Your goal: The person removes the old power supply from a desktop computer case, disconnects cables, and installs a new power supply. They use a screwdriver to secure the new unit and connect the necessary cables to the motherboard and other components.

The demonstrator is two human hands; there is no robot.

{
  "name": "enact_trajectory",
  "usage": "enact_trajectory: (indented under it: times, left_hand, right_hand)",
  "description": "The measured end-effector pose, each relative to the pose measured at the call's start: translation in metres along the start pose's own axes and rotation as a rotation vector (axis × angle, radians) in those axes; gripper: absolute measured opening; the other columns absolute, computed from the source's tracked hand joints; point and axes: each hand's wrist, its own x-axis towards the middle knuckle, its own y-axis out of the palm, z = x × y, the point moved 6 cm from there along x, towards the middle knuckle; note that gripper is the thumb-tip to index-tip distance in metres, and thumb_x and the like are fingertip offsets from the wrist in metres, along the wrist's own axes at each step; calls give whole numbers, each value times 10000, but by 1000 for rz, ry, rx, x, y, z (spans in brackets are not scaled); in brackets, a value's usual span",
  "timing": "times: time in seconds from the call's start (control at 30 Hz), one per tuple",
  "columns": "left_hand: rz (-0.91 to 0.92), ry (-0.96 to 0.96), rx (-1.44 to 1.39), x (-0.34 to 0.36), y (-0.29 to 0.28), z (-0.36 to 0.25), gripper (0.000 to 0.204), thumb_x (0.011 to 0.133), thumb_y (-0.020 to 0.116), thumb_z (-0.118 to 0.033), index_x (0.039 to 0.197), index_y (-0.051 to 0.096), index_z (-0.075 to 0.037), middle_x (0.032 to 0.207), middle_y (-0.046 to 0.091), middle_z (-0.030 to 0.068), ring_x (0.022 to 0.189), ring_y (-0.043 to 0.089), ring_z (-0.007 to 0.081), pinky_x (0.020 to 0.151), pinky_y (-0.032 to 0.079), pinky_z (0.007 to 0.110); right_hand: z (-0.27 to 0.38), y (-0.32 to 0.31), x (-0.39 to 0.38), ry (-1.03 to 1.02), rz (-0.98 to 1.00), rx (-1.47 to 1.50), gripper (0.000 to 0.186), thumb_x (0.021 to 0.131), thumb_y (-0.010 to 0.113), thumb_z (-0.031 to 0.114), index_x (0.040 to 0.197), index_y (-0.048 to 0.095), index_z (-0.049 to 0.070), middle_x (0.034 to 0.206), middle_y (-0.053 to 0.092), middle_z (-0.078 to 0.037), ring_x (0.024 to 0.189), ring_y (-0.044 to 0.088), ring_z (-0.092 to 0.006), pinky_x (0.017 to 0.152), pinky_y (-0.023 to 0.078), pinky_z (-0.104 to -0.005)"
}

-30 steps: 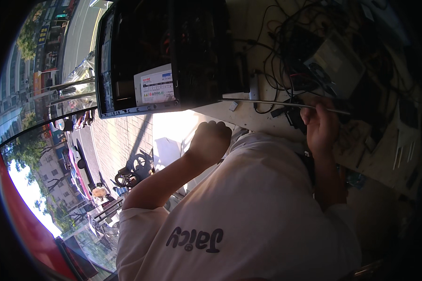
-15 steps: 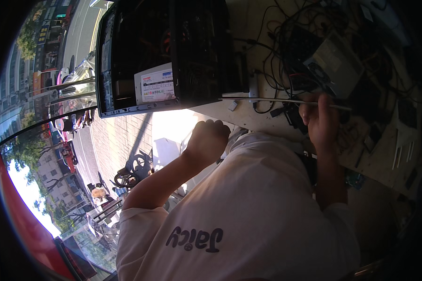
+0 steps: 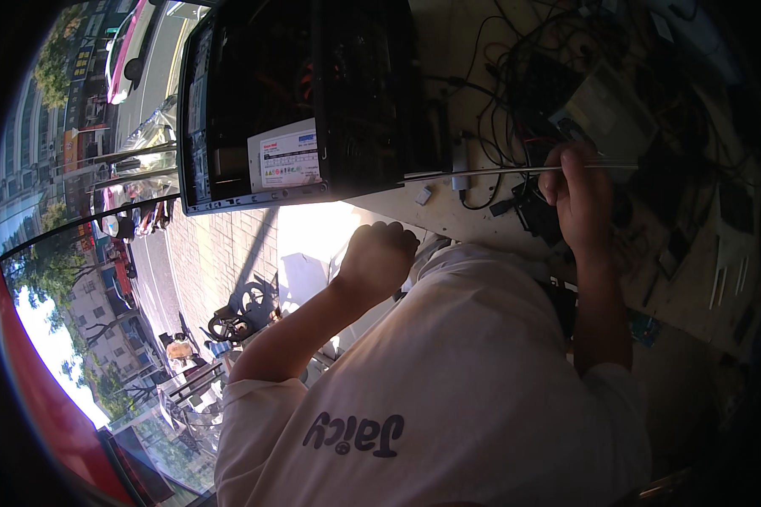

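Your right hand [image 3: 571, 179] is clamped, thumb against fingers, on a thin metal rod [image 3: 499, 171]; your left hand [image 3: 379, 255] is curled into a fist well apart from it, and you cannot tell from here whether anything is inside; the rod runs leftward from your right fingers to the near right edge of the dark computer case [image 3: 372, 139], ahead of your left hand, though whether its end touches the case cannot be told.

To handle it well, pinch the rod firmly and guide it level, since so long a reach beyond your fingers would likely magnify any wobble; let its far end pass wide of the cables [image 3: 516, 84] ahead of your right hand, which could snag it; your left hand might serve better steadying the case's near edge.

Counted, you have one rod and one case; one white label [image 3: 286, 154] inside the case, ahead and left of your left fist; one small pale block [image 3: 424, 195] on the tabletop [image 3: 473, 218], ahead of the gap between your hands; one greyish box [image 3: 604, 106] beyond your right hand; one white pronged piece [image 3: 727, 258] out to its right; the cables are too tangled to number.
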Motion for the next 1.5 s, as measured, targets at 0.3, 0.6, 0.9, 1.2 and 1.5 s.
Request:
enact_trajectory:
  times: [0.3,0.6,0.9,1.2,1.5]
  left_hand:
    - [-30,-7,453,46,-40,-13,168,821,607,-109,952,657,-16,925,568,114,789,549,231,650,429,369]
    - [287,7,586,70,-36,-7,100,812,659,-108,878,710,-52,904,637,95,878,635,240,702,465,362]
    - [285,101,615,75,-33,1,84,790,673,-86,845,714,-38,834,659,108,815,659,234,659,502,350]
    - [146,108,10,72,-32,-6,135,874,610,-113,832,634,13,814,673,146,781,689,295,691,545,423]
    - [431,-438,-1422,61,-5,7,135,933,594,-98,953,655,20,816,670,71,729,618,130,666,496,271]
  right_hand:
    - [-5,-4,-4,-43,75,83,199,990,501,172,1064,564,-1,911,599,-89,751,559,-158,679,448,-306]
    - [-21,-23,-13,-6,-18,92,187,995,497,165,1033,574,-1,824,620,-108,705,576,-178,648,451,-324]
    - [-29,-23,18,-93,-106,107,179,1001,521,159,1048,575,-5,802,663,-113,684,607,-159,646,458,-315]
    - [-44,-16,27,-54,-129,152,194,1020,514,184,1016,615,18,839,668,-84,713,594,-151,646,441,-316]
    - [-43,-15,26,-51,-144,177,169,1013,509,154,1053,565,0,826,674,-117,691,611,-166,657,470,-322]
